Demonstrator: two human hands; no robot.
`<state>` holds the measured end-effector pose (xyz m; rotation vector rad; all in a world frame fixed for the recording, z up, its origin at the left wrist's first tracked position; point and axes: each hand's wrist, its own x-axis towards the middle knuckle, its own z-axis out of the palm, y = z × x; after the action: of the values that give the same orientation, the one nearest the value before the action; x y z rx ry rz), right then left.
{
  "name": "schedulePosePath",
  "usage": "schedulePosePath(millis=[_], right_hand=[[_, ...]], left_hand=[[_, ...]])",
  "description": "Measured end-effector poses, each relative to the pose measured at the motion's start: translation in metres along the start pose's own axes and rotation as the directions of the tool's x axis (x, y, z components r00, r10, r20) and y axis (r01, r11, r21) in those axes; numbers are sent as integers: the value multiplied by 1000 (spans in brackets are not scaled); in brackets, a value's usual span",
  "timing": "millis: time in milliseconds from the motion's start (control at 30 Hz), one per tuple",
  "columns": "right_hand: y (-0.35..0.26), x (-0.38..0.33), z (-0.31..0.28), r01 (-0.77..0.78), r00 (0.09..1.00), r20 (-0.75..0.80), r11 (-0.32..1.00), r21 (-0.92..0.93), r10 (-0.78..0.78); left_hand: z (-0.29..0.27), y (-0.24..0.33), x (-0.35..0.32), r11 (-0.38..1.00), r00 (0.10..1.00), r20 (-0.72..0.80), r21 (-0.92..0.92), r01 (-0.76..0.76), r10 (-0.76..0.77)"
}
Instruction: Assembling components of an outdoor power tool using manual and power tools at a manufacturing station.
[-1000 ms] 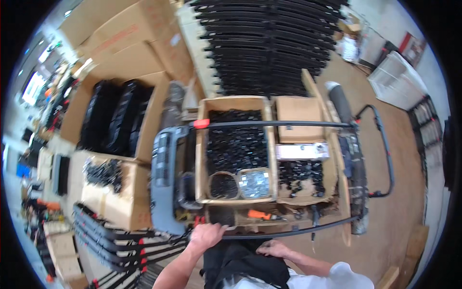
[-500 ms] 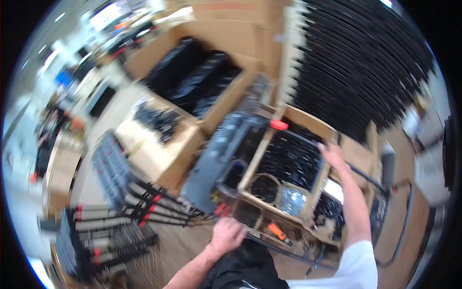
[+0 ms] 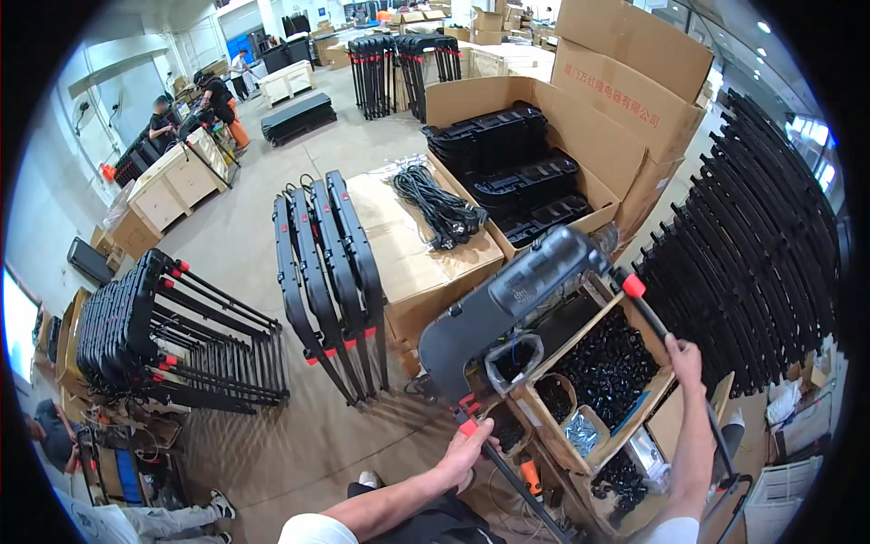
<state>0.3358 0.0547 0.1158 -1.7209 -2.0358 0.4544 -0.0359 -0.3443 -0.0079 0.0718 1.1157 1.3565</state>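
Observation:
My left hand [image 3: 464, 453] is closed around a black tube just below a red collar [image 3: 468, 428]. Farther right, my right hand [image 3: 686, 360] grips the other tube, a little below its red collar [image 3: 633, 286]. Both tubes belong to one black tubular frame, joined at its far end to a long dark plastic housing [image 3: 489, 308]. The frame straddles a divided wooden tray [image 3: 528, 399]. Inside the tray lie many small black parts [image 3: 612, 372] and a bag of silver screws [image 3: 582, 433]. Beneath the left tube sits an orange-handled tool [image 3: 531, 478].
Similar frames stand upright in a group [image 3: 331, 245] and another stack [image 3: 122, 317] at left. Coiled black cables [image 3: 435, 201] lie on a carton. A large open carton [image 3: 625, 172] holds black housings. Stacked black parts [image 3: 734, 245] rise at right; people work at the far left.
The view has turned and sharpened, showing more of the room. Both hands stay on the frame's tubes. The frame's housing now appears farther right in the picture.

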Motion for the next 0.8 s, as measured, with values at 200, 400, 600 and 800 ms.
schedulePosePath(millis=[200, 400, 600, 800], right_hand=[[-219, -43, -116, 200, 971, -126, 979, -50, -205], [-373, -124, -191, 288, 910, -277, 951, -112, -308], [-538, -242, -101, 455, 874, -279, 873, 178, -399], [-601, -326, 37, 272, 875, 224, 818, 507, -430]], left_hand=[[-5, 120, -83, 926, 927, -65, 107, -362, 370], [-97, 247, -127, 778, 789, -95, -134, -614, 606], [-242, 379, -154, 526, 544, -130, -149, -838, 829], [-407, 480, -154, 516, 480, -226, 139, -845, 848]])
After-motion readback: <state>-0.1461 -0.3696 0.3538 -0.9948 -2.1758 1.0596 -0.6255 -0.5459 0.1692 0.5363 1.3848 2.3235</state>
